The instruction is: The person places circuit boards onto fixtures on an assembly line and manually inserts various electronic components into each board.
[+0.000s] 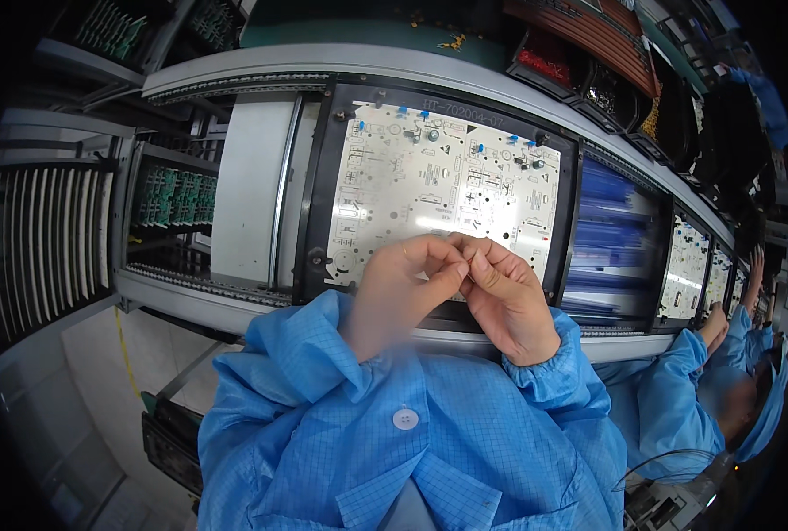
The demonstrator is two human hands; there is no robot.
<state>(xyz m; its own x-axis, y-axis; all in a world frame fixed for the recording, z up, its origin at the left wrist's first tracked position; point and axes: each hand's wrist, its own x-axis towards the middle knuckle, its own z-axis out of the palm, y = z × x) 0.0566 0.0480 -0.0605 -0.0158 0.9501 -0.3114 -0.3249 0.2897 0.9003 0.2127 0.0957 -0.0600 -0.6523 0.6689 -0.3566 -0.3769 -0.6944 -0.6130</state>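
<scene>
A white circuit board lies in a black carrier frame on the conveyor in front of me. Small blue parts and dark round capacitors stand along its far side. Over the board's near edge, my two hands meet. My left hand is closed, thumb and forefinger pinched together. Against it, my right hand pinches with thumb and fingertips too. Whatever sits between the fingertips is too small or hidden to name.
Rails of the conveyor run left to right, with blue rollers beyond the carrier. More boards sit farther right, beside a co-worker in blue. Parts bins line the far side. Racks of green boards stand left.
</scene>
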